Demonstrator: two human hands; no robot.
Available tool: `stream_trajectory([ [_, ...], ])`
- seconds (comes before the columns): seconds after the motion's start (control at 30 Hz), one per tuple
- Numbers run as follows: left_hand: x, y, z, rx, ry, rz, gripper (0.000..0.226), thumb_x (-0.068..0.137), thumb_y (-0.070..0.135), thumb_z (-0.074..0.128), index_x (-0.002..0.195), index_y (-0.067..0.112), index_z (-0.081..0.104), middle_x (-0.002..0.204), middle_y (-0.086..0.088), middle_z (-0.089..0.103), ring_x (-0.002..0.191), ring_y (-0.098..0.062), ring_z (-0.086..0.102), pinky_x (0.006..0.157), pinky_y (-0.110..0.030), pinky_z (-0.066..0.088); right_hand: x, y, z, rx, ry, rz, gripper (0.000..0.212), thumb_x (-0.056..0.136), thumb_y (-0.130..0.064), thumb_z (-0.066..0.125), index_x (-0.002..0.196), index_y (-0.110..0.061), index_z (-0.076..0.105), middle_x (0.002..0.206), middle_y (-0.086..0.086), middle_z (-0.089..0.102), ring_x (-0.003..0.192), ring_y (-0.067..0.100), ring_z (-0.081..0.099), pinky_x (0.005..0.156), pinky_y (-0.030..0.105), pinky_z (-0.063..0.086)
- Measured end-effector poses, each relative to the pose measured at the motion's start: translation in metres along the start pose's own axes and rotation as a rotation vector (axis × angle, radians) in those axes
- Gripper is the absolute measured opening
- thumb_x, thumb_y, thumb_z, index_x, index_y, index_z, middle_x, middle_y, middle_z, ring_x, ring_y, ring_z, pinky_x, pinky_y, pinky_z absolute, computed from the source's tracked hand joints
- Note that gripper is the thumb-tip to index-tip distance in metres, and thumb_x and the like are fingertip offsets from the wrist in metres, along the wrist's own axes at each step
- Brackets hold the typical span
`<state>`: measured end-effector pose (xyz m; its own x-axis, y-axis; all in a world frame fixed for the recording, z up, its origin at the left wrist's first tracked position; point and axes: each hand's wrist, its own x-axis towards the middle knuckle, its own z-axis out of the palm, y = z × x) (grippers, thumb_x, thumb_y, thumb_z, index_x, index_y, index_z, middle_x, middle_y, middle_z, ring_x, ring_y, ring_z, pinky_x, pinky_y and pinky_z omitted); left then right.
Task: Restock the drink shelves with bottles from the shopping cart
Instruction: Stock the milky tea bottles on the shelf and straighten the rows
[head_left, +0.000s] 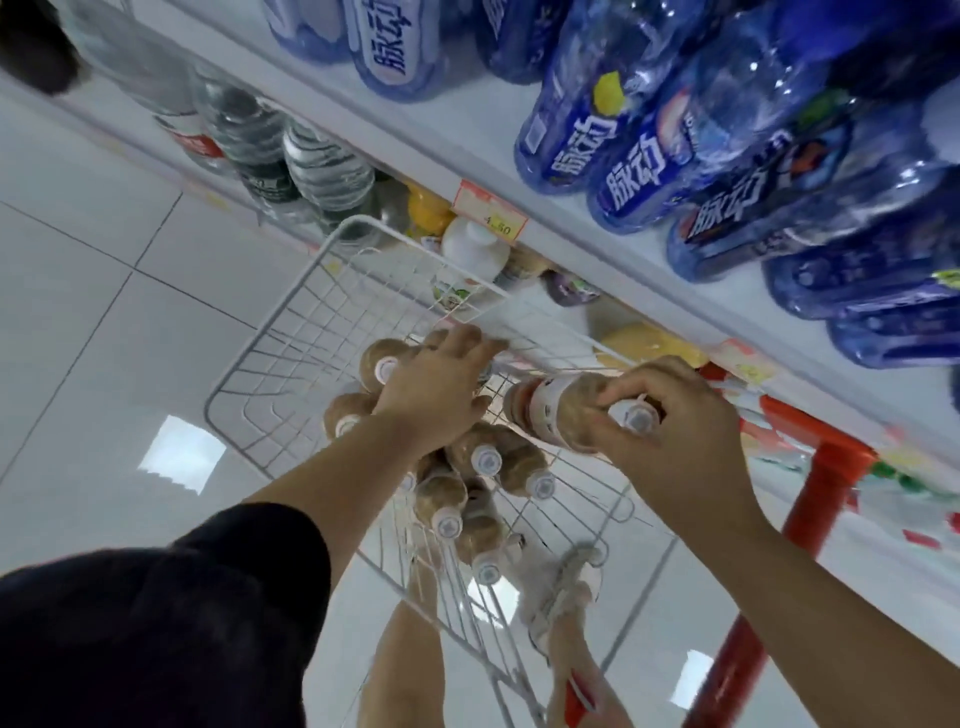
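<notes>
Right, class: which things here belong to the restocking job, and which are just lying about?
Job: shopping cart, brown bottles in it, lifted bottle gripped by the right hand, left hand over the pile, shelf.
Lying about: blue bottles, clear water bottles, price tag.

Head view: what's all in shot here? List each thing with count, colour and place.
shopping cart: one, white wire, centre
cart bottles: several, brown, white caps, lying in the cart
held bottle: one, brown, above the cart
blue bottles: many, blue, upper shelf
water bottles: several, clear, lower shelf, left
price tag: one, orange, shelf edge
left hand: over cart bottles, fingers straight
right hand: grip on held bottle's cap end
</notes>
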<state>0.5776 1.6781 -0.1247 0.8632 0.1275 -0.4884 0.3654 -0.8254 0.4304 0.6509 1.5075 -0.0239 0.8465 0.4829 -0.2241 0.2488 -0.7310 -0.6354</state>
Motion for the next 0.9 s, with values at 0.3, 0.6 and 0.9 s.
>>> stream_trajectory([
  [0.3,0.028,0.001,0.016,0.128,0.013,-0.074,0.031,0.086,0.006,0.057,0.115,0.016,0.055,0.113,-0.007,0.039,0.085,-0.031,0.059,0.063,-0.039,0.051,-0.008,0.019,-0.014,0.038,0.070,0.044,0.021,0.068,-0.021,0.079,0.065,-0.023,0.058,0.075,-0.001,0.057,0.075,0.003,0.053,0.061,0.005,0.039],
  [0.6,-0.054,0.063,-0.066,-0.117,0.282,0.078,0.023,0.078,0.021,0.068,0.101,0.019,0.067,0.101,-0.003,0.049,0.073,-0.032,0.061,0.060,-0.040,0.054,-0.036,-0.021,-0.073,0.104,0.076,-0.002,0.021,0.065,-0.012,0.079,0.074,-0.022,0.063,0.085,-0.007,0.055,0.081,-0.009,0.053,0.070,-0.001,0.035],
  [0.9,-0.136,0.179,-0.216,-0.220,0.475,0.576,0.017,0.068,0.030,0.069,0.082,0.021,0.063,0.081,0.013,0.046,0.072,-0.001,0.049,0.062,-0.027,0.044,-0.103,-0.104,-0.208,0.115,0.369,-0.180,0.041,0.066,-0.005,0.079,0.085,-0.036,0.062,0.085,-0.026,0.063,0.077,-0.008,0.057,0.067,0.004,0.038],
])
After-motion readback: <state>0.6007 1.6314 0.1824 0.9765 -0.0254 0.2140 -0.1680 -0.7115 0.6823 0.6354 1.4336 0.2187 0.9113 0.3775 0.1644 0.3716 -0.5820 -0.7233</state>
